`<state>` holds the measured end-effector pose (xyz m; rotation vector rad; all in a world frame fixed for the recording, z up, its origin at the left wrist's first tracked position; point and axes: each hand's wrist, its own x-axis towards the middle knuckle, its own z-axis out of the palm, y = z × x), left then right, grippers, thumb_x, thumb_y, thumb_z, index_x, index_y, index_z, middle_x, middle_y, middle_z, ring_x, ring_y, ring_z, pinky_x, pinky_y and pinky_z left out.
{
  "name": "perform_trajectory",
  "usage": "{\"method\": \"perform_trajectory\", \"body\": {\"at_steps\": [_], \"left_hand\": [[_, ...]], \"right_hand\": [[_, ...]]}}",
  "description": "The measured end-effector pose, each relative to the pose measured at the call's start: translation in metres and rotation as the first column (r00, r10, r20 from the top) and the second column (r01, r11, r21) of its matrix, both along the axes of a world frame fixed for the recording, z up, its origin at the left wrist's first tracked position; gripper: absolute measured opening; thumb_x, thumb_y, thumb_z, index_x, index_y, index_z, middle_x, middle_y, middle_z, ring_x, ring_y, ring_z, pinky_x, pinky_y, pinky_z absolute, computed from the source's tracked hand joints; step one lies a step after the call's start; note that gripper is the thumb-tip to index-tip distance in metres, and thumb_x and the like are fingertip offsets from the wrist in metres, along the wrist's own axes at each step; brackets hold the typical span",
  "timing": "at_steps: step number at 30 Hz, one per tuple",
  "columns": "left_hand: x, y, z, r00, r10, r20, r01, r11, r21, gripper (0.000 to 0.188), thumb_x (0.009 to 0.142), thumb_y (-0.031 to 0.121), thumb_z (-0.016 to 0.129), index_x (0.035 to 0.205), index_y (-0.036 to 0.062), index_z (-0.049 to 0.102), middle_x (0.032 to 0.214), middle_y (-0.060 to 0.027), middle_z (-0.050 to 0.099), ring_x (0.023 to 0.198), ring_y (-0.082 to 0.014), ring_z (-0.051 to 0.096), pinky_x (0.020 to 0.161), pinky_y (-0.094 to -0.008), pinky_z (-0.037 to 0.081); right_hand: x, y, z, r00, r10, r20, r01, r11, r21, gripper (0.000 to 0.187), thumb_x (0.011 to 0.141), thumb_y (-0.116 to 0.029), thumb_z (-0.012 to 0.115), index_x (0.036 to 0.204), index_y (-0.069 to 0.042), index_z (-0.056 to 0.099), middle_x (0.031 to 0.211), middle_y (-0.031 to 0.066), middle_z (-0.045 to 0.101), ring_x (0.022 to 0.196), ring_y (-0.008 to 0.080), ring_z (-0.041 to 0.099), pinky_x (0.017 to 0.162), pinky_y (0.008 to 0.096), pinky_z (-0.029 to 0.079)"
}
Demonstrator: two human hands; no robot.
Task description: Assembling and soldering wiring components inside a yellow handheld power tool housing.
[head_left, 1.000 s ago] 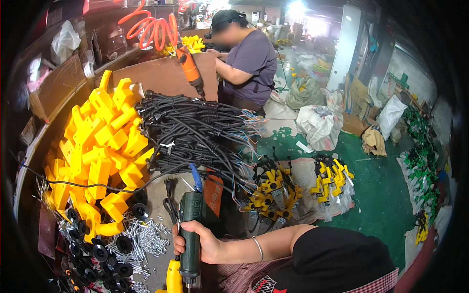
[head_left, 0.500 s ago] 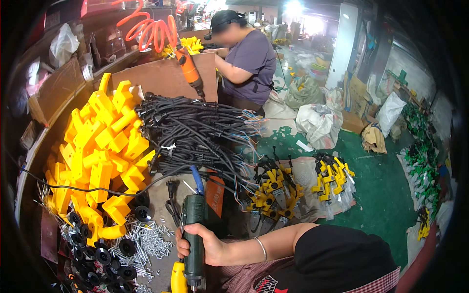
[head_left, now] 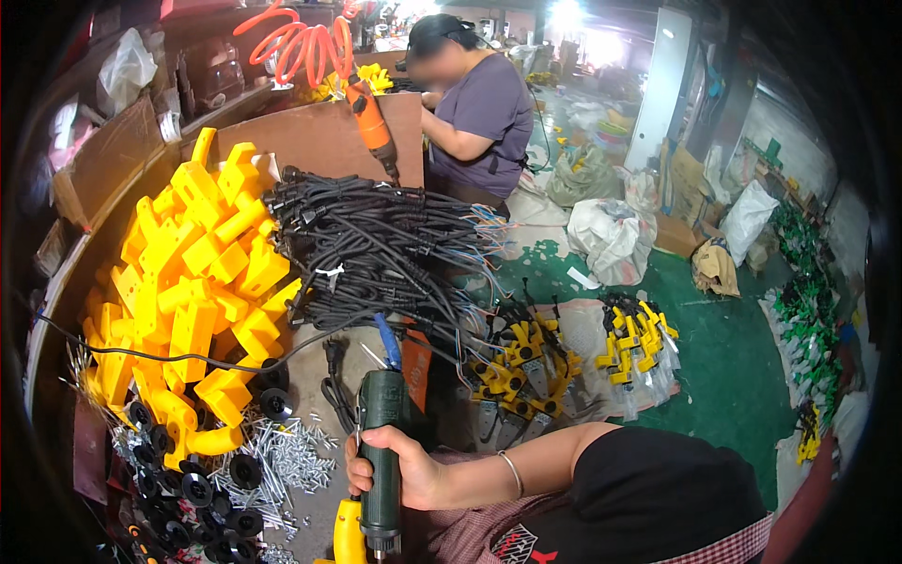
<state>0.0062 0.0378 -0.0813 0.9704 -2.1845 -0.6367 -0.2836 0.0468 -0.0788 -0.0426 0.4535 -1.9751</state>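
My right hand (head_left: 402, 467) is wrapped around a dark green electric screwdriver (head_left: 383, 423), its thumb across the front and its fingers around the far side. The tool stands nearly upright with its bit end down, at the lower edge of the view. Beside its lower end is a curved yellow plastic part (head_left: 349, 532), partly cut off by the edge; what holds it is not visible. A blue cord end (head_left: 388, 340) rises from the tool's top, and a black cable runs from there to the left. My left hand is out of view.
Yellow plastic housings (head_left: 193, 273) are heaped at left, above loose screws (head_left: 287, 461) and black discs (head_left: 197, 489). Black cables (head_left: 376, 249) with bare wire ends lie behind the tool. An orange driver (head_left: 373, 122) hangs from a coiled hose. Another person (head_left: 479, 117) works beyond a brown board.
The screwdriver and my right hand have shifted very slightly to the right in the view. My grip on the tool is unchanged. The hanging orange driver also appears a little further right.
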Motion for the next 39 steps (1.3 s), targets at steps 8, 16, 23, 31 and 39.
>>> {"method": "perform_trajectory", "body": {"at_steps": [8,16,23,31,39], "left_hand": [[0.001,0.006,-0.007,0.999,0.041,-0.021,-0.04,0.999,0.014,0.011,0.079,-0.002,0.074,0.088,-0.0011,0.069,0.08,-0.0147,0.063,0.073,-0.0283,0.057,0.068,-0.0386,0.049],[-0.008,0.003,0.006,0.998,0.045,0.052,-0.045,0.999,-0.002,0.009,0.079,0.001,0.074,0.086,0.003,0.069,0.081,-0.0124,0.065,0.072,-0.03,0.059,0.068,-0.0399,0.048],[-0.009,-0.004,0.011,0.997,0.004,0.071,-0.007,0.999,0.033,0.014,0.078,0.0,0.073,0.09,0.0029,0.07,0.083,-0.0128,0.066,0.075,-0.028,0.061,0.068,-0.0387,0.049],[0.014,0.0,0.033,0.952,0.197,0.233,-0.174,0.978,-0.116,0.054,0.072,0.019,0.08,0.12,0.0029,0.06,0.123,-0.0206,0.056,0.11,-0.0389,0.054,0.094,-0.0481,0.043],[0.023,-0.008,0.007,0.923,0.218,0.317,-0.217,0.975,-0.04,0.084,0.054,0.014,0.085,0.132,0.0074,0.053,0.13,-0.0199,0.052,0.115,-0.0406,0.05,0.096,-0.0496,0.04]], "right_hand": [[0.002,-0.001,0.001,1.0,-0.012,0.0,0.012,1.0,0.007,0.033,0.081,-0.039,0.058,0.089,-0.007,0.056,0.068,0.001,0.05,0.065,0.0171,0.049,0.075,0.0352,0.043],[-0.002,0.002,0.007,0.997,-0.031,-0.072,0.033,0.999,0.027,0.031,0.081,-0.042,0.058,0.085,-0.012,0.056,0.066,-0.0025,0.049,0.063,0.0135,0.049,0.074,0.0327,0.043],[-0.017,-0.007,0.051,0.96,0.108,-0.26,-0.01,0.936,0.352,0.048,0.086,-0.05,0.058,0.108,-0.007,0.055,0.071,0.0018,0.056,0.069,0.0179,0.056,0.077,0.0362,0.047],[-0.183,-0.029,0.016,-0.529,0.268,-0.806,0.739,0.611,-0.282,0.054,0.083,-0.005,0.068,0.134,-0.002,0.047,0.112,0.0174,0.058,0.102,0.0294,0.057,0.09,0.0365,0.048],[-0.13,-0.065,0.033,-0.669,0.696,-0.261,0.675,0.716,0.177,0.039,0.092,-0.044,0.055,0.1,-0.009,0.071,0.088,0.0193,0.07,0.085,0.039,0.067,0.077,0.0476,0.054]]}}
